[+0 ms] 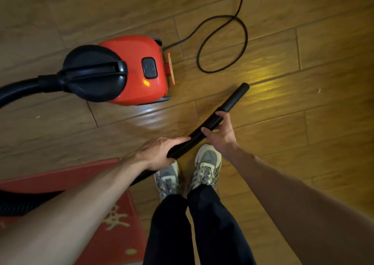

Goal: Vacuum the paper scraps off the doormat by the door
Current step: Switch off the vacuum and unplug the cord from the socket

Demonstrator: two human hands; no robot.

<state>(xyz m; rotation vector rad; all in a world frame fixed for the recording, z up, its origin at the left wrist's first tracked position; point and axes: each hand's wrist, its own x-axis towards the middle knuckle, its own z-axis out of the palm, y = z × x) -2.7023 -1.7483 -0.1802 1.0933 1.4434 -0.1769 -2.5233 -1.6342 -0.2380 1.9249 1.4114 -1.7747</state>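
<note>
Hose (208, 126) gripped by both hands, fingers (217, 114) wrapped around it, above floor

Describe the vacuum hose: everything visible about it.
The hose is black, ribbed, flexible plastic, ending in a smooth rigid tube pointing up-right over the wood floor. The left hand and right hand both grip its ribbed part. It runs back under the left arm across the red doormat, leaves view, then joins the red vacuum.

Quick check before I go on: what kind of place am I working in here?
Most likely a home entryway: wood-look plank floor, a red doormat with gold lettering by the feet, and a red canister vacuum with its cord trailing across the floor.
</note>
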